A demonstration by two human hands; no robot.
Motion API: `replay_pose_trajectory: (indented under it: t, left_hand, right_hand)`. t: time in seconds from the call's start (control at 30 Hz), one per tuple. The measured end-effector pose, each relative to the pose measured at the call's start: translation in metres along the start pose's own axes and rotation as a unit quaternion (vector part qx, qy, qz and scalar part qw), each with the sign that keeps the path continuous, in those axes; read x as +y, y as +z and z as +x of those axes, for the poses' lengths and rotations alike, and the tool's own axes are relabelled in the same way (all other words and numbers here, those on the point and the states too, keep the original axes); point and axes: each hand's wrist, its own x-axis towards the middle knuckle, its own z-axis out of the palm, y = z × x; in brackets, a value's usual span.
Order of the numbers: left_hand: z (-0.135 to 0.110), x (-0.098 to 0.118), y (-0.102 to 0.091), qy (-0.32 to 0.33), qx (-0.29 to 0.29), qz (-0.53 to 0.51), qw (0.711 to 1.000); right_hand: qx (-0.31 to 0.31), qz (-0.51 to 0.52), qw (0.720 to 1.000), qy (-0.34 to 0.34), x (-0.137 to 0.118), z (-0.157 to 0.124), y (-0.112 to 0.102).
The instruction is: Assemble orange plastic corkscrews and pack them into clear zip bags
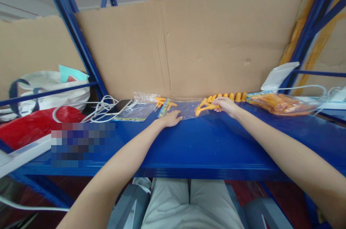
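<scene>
My left hand [171, 118] lies low on the blue tabletop, fingers stretched to the right at the near edge of a clear plastic bag [187, 108]. Just behind it is an orange plastic piece [171, 104] beside a colourful patterned strip [163, 108]. My right hand [225, 105] is closed on a curved orange plastic piece [203, 108], whose exact kind I cannot make out. Its left end overlaps the bag. Beyond my right fingers, several small orange plastic pieces [238, 97] stand in a row along the cardboard.
At right lies a clear bag packed with orange pieces [281, 103]. Another flat clear bag [137, 111], a phone [120, 107] and white cables [101, 112] are at left. A cardboard panel [216, 41] closes the back; blue posts [72, 31] frame the sides.
</scene>
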Motion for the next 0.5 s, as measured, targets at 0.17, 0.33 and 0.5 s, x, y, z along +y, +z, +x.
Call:
replay_pose_trajectory:
  t: [0.17,0.33,0.5]
  left_hand:
    - [0.0007,-0.0029,0.0003,0.030,0.011,-0.017,0.999]
    - [0.0034,-0.0070,0.0037,0.042,0.031,-0.024,0.998]
    - [0.0066,-0.0101,0.0063,0.063,0.047,-0.021,0.997]
  right_hand:
    - [-0.038,0.121,0.991,0.037,0.0016,-0.0018,0.0013]
    - [-0.053,0.159,0.984,0.054,0.0018,-0.0012,-0.0003]
    - [0.003,0.020,1.000,0.006,-0.0008,-0.0014,0.0029]
